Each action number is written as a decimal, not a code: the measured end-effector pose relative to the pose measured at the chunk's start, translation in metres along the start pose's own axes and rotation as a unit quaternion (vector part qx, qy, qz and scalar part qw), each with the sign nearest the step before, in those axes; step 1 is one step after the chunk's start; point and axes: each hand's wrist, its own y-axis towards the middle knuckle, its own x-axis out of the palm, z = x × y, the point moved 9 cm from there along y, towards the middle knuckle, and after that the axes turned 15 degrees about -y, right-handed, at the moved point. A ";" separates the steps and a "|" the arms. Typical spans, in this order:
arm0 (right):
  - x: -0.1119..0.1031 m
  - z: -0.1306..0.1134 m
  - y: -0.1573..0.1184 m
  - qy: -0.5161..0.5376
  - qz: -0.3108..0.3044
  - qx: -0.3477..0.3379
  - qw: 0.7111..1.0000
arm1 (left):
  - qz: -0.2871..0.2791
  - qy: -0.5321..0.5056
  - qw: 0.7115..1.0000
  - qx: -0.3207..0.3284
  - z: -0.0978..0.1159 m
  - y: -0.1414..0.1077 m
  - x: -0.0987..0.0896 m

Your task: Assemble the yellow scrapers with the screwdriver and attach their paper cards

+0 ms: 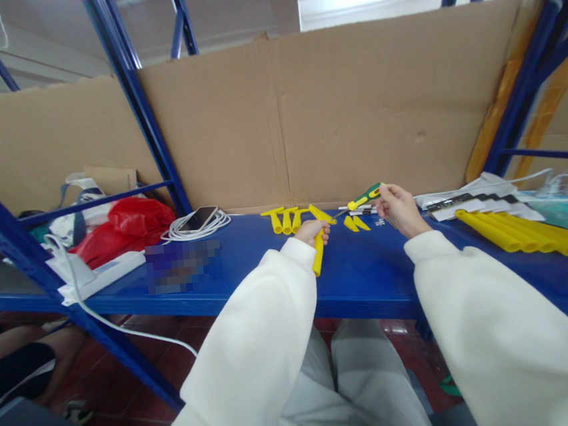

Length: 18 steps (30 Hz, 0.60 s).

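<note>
My left hand [313,232] is closed around a short yellow plastic tube [318,258], whose lower end sticks out below the fingers. In my right hand [398,209] is a screwdriver with a green and yellow handle [365,196], held near the handle's rear end. Its thin metal shaft [340,212] points left and down to the top of the held piece; whether the tip touches it I cannot tell. Several similar yellow parts [285,222] lie just behind my left hand. Two small pointed yellow pieces [357,223] rest between my hands.
Long yellow tubes [527,233] lie at the right of the blue shelf [366,285]. At left are a phone [200,218] on a coiled white cable, a white power strip [113,273] and a red bag [125,228]. Cardboard [355,112] closes the back.
</note>
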 end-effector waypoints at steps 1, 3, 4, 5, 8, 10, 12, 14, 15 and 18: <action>-0.002 -0.001 0.000 -0.009 0.012 -0.006 1.000 | 0.000 0.001 1.000 0.000 0.000 0.000 0.000; -0.006 -0.001 0.000 -0.022 0.029 -0.012 0.999 | -0.001 0.001 1.000 0.000 0.000 0.001 0.000; -0.007 0.000 0.001 -0.023 0.033 -0.011 0.999 | -0.002 -0.001 1.000 0.001 0.000 0.002 0.000; -0.007 0.001 0.001 -0.019 0.036 -0.010 0.999 | -0.002 -0.003 1.000 0.001 -0.001 0.003 0.000; -0.007 0.002 0.002 -0.001 0.039 -0.011 0.999 | 0.004 -0.009 1.000 0.001 -0.002 0.004 -0.002; -0.007 0.002 0.002 0.001 0.038 -0.015 0.999 | 0.008 -0.011 1.000 0.002 -0.002 0.005 -0.003; -0.007 0.002 0.002 -0.003 0.039 -0.017 0.999 | 0.009 -0.011 1.000 0.005 -0.002 0.004 -0.003; -0.008 0.001 0.001 -0.007 0.040 -0.017 0.999 | 0.009 -0.012 1.000 0.008 -0.001 0.004 -0.003; -0.008 0.001 0.001 -0.009 0.038 -0.016 0.999 | 0.009 -0.013 1.000 0.009 -0.001 0.004 -0.003; -0.007 -0.001 0.000 -0.011 0.022 -0.020 0.999 | 0.012 -0.014 1.000 0.009 -0.001 0.004 -0.004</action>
